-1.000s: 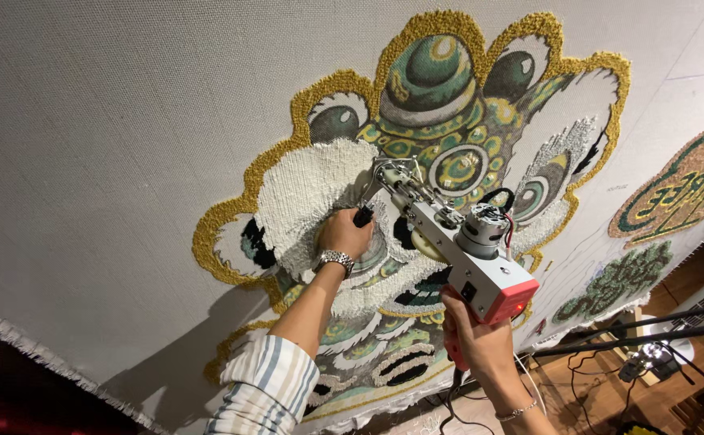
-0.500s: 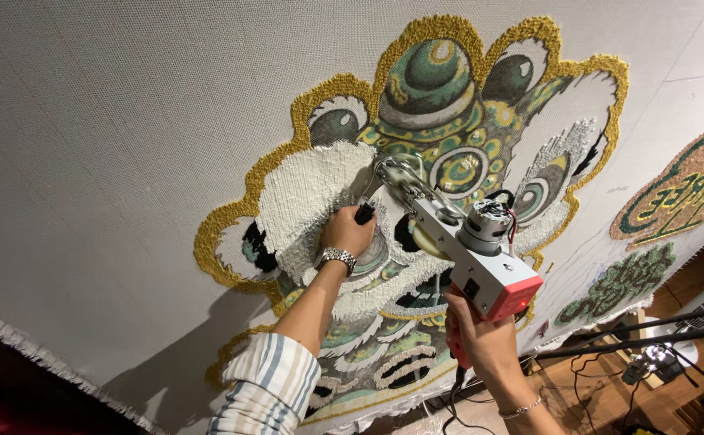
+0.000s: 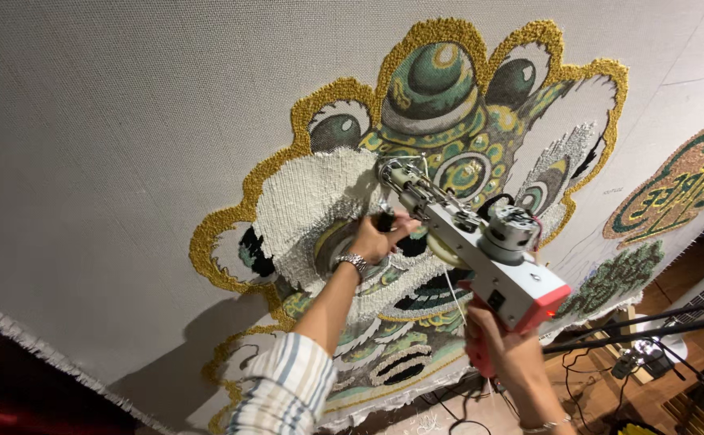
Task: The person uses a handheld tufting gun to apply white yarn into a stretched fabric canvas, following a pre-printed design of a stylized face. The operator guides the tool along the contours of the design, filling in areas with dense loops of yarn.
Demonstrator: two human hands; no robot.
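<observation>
Mid-tufting on the stretched cloth: left hand closed on front handle, right hand gripping tufting gun; steady pressure needed next.

Stretched grey backing cloth bears a tufted gold-edged lion design.

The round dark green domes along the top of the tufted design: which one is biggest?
The central dome, under the highest gold arch. It has pale bands, and it is plainly larger than the plain dark domes to its left and right.
</observation>
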